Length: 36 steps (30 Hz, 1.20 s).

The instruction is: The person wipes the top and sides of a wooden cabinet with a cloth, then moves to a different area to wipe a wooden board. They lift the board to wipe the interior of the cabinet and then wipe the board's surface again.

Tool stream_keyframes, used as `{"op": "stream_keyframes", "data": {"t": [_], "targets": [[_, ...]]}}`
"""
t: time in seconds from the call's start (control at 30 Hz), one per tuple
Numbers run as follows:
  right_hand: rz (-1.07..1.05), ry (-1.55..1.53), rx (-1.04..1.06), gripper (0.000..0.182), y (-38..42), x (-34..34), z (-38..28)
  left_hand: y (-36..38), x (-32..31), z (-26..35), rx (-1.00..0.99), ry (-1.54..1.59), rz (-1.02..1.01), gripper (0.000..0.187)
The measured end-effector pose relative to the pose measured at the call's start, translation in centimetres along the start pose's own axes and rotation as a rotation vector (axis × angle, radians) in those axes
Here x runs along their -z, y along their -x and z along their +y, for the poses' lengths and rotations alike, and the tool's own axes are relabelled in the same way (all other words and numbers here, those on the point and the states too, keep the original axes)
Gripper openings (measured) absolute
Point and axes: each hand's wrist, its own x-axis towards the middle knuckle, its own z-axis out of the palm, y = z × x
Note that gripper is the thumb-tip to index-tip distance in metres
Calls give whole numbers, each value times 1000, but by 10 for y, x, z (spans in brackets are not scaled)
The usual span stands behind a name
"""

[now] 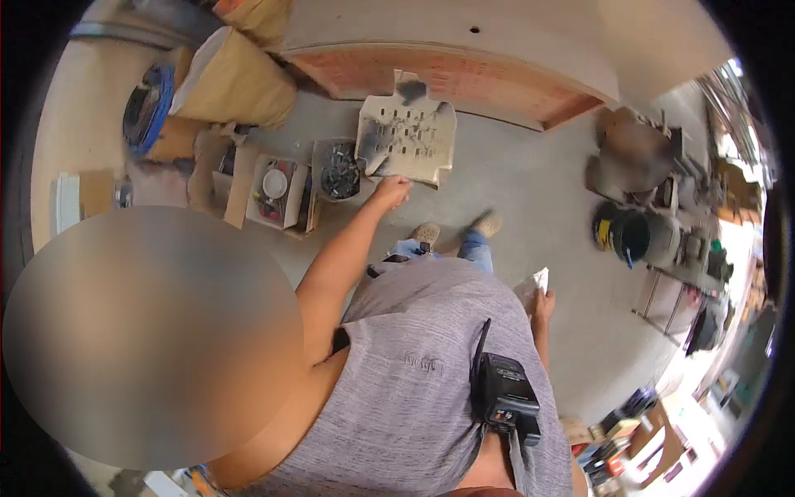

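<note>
My left hand [391,192] reaches forward with its fingers closed on the near edge of a stained cardboard sheet [426,157]. Rows of small slots and dark smudges mark the sheet, and a tab sticks out at its far end. Beside the sheet, to the left, a box of dark small parts [340,170] sits on the floor. Low at my right side, my right hand [543,306] is closed round a crumpled whitish thing [538,282], partly hidden by my body; its kind I cannot tell.
An open carton with a white round item [274,184] stands left of the parts box. Behind it are a large tan sack [236,83] and a blue-rimmed round item [151,109]. A wooden structure [439,79] spans the front. A dark bucket [631,235] stands to the right.
</note>
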Motion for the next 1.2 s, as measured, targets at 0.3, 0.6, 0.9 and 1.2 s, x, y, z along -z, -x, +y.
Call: {"op": "stream_keyframes", "data": {"t": [0.3,0.6,0.9,1.2], "targets": [[95,59,97,46,-266,56,-89,-35,-50,-54,295,-64,165,30],[-98,99,107,39,-462,125,-238,-71,-108,110,62,145,442,24],[-216,240,439,35,-518,90,-282,-201,-70,362,-268,-367,539,19],[-424,238,176,24,-465,131,-258,-338,-47,392,-254,-574,513,16]]}}
